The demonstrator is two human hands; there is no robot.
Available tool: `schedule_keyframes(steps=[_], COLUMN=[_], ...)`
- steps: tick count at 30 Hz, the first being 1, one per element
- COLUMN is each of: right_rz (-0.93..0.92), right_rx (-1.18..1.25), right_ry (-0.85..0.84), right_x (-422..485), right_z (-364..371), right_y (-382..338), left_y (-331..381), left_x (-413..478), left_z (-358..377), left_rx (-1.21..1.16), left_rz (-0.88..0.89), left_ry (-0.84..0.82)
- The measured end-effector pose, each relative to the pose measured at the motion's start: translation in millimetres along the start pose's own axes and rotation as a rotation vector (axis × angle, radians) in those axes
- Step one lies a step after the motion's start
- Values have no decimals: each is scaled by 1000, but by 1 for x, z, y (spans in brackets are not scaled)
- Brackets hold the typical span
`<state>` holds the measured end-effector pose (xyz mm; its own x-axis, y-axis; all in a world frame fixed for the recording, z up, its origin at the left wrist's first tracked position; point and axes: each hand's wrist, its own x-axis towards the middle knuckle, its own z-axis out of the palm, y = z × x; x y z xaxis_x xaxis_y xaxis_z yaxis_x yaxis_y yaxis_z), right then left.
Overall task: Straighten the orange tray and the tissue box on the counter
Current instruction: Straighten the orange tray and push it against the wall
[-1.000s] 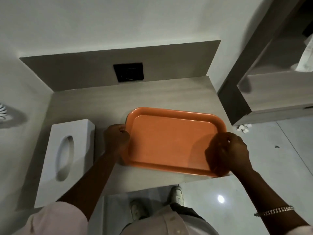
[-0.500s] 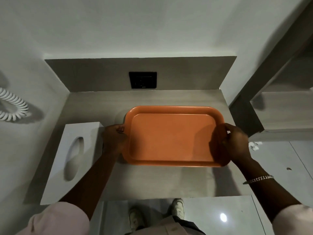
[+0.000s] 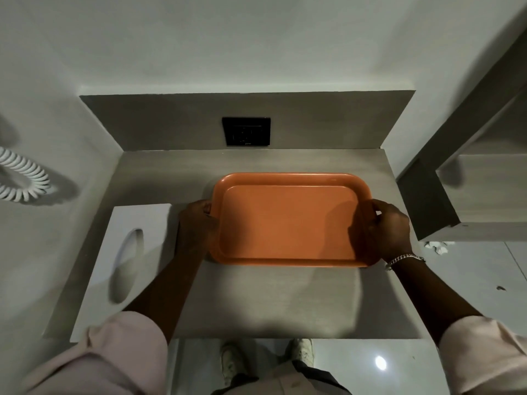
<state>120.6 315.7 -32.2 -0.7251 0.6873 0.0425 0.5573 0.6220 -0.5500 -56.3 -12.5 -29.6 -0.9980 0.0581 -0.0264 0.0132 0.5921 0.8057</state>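
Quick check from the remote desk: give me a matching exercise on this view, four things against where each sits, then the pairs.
Things:
1. orange tray
2. tissue box
3. black wall socket
4. coiled white cord

Places:
A. on the left wall, off the counter
B. on the backsplash, behind the tray
C. middle-right of the counter, held at both short ends by the left hand and right hand
D. left end of the counter, lying at an angle

Pairs: 1-C, 2-D, 3-B, 4-A
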Motion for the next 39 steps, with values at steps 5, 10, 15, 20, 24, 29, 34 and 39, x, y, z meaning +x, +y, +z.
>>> schedule_keyframes(steps=[5, 10, 15, 20, 24, 29, 34, 39], right_rz=[-72, -338, -457, -395, -378, -360, -342, -353], right_rx=[44, -77, -204, -364, -392, -386, -359, -349], right_ry=[46, -9, -86, -142, -123, -107, -119, -115], right_x=[-12, -64, -123, -146, -142, -122, -95, -72], right_z=[-2, 8, 36, 59, 69, 76, 79, 84], right_y=[-8, -24, -20, -2, 1, -5, -11, -16], left_y=[10, 8, -19, -43, -48, -43, -35, -29], left_x=[-14, -81, -129, -143, -138, -122, -102, -83], left_z=[-3, 17, 37, 46, 52, 60, 69, 74], left_rx=[275, 470, 658, 792, 807, 802, 794, 794], left_rz=[140, 573, 672, 683, 676, 661, 664, 649], left_ry=[-58, -29, -176, -236, -223, -185, -188, -178])
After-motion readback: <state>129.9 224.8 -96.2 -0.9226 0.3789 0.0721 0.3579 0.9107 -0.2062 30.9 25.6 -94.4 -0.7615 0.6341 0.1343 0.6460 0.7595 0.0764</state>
